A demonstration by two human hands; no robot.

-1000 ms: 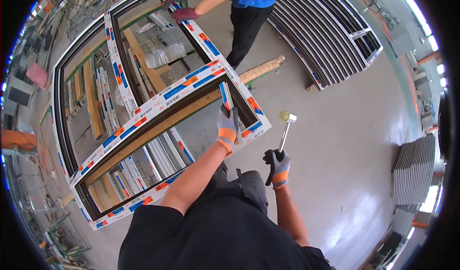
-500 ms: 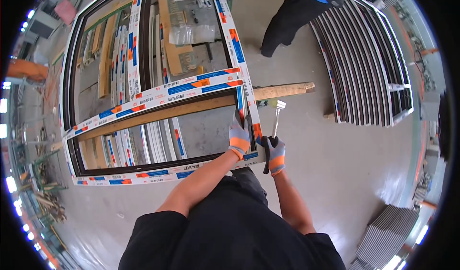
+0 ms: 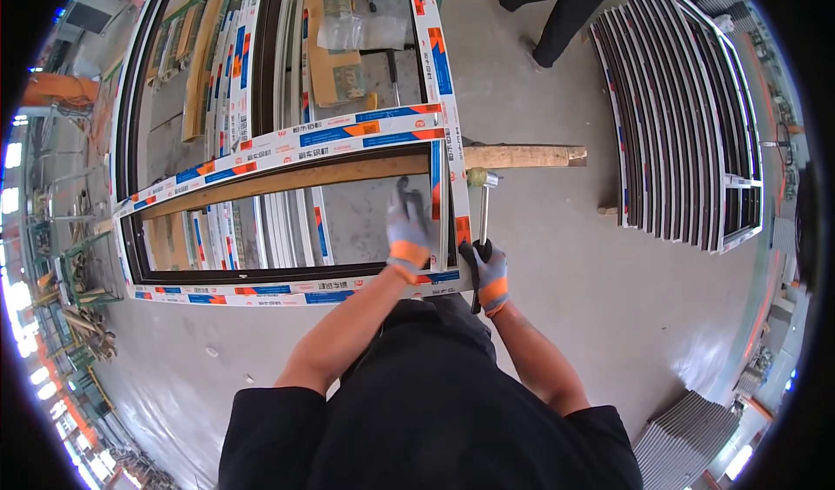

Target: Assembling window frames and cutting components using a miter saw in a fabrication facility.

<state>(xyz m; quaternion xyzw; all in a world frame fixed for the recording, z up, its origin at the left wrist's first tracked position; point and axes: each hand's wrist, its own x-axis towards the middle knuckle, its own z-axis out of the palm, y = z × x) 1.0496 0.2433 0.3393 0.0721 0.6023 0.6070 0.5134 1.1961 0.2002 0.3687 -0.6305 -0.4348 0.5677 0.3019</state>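
A large window frame [image 3: 339, 146] with black inner edges and printed white, blue and orange film lies in front of me. My right hand [image 3: 490, 280], in a grey and orange glove, is closed around the dark grip of a hammer [image 3: 484, 216]. The hammer stands head-up just beyond the frame's right side; one end of its head looks yellowish, the other metallic. My left hand [image 3: 407, 233], gloved alike, hovers over the frame's near opening, left of the right side bar. Motion smears its fingers, and I cannot make out anything in them.
A wooden beam [image 3: 526, 156] runs beneath the frame and juts out right. Film-wrapped bars, cardboard [image 3: 335, 77] and plastic wrap [image 3: 361, 33] show through the openings. A co-worker's dark-trousered legs [image 3: 565, 12] stand at the far right, beside a row of stacked frames [image 3: 670, 133].
My left hand has come off the frame's right side bar and moved left. The hammer's head has shifted left, closer to the frame. The co-worker has stepped right and farther off.
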